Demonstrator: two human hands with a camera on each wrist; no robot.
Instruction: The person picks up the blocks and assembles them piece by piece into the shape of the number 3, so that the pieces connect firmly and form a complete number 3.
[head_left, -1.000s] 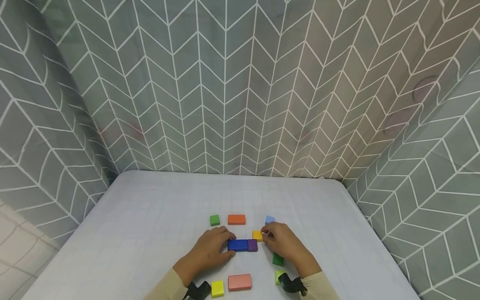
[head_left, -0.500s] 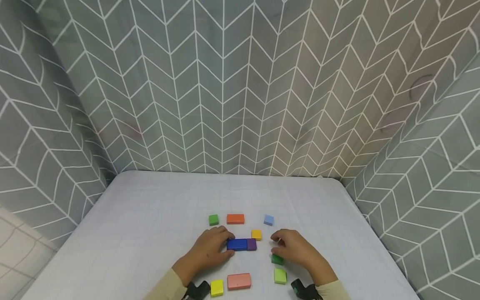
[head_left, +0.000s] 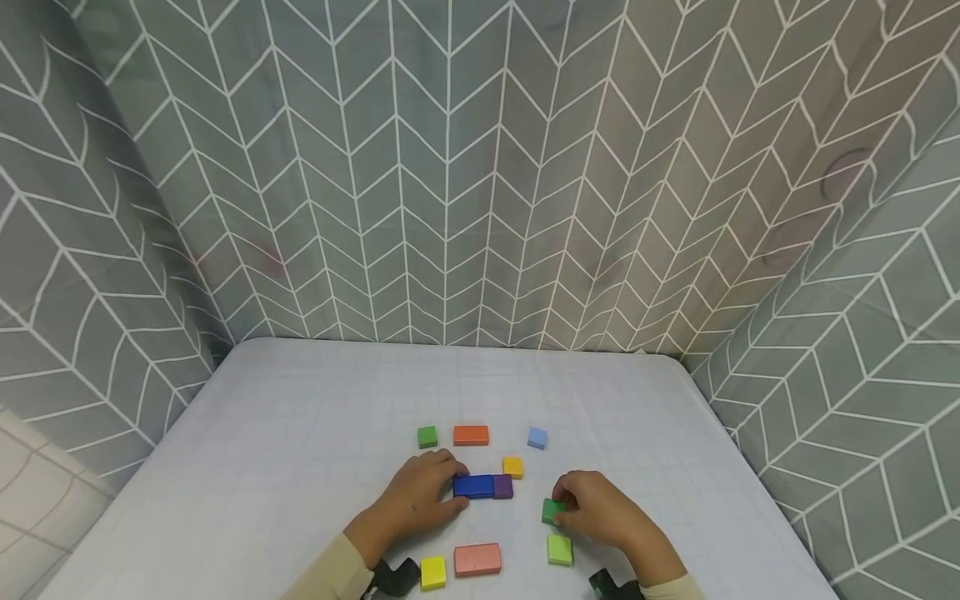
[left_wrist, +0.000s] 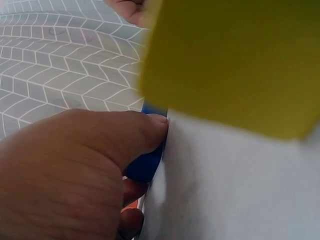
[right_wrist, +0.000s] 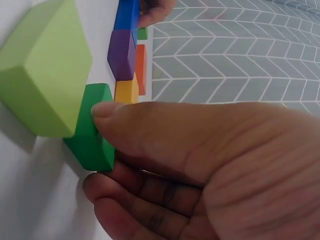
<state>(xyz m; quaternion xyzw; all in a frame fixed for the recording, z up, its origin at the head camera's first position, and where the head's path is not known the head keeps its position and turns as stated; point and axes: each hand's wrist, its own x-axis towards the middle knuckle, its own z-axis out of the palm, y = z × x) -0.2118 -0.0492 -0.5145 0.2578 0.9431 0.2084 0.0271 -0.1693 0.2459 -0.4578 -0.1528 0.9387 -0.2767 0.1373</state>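
My left hand (head_left: 422,490) grips the left end of a long blue block (head_left: 474,487) between thumb and fingers. Against that block's right end sits a purple block (head_left: 502,486), and an orange-yellow block (head_left: 513,467) lies just behind the purple one. To the right, my right hand (head_left: 600,510) pinches a dark green block (head_left: 551,511), its thumb on the near side as the right wrist view shows. A lime green block (head_left: 559,550) lies just in front of the dark green one. In the left wrist view, a blurred yellow block (left_wrist: 235,65) covers the upper right.
Farther back on the white table (head_left: 315,400) lie a green block (head_left: 427,437), an orange-red block (head_left: 471,435) and a light blue block (head_left: 537,437). Near the front are a yellow block (head_left: 432,573) and a pink block (head_left: 477,559). A patterned curtain (head_left: 465,183) surrounds the table.
My right hand has left the orange-yellow block beside the purple one, moved right and toward the front, and taken hold of the dark green block. My left hand stays on the blue block.
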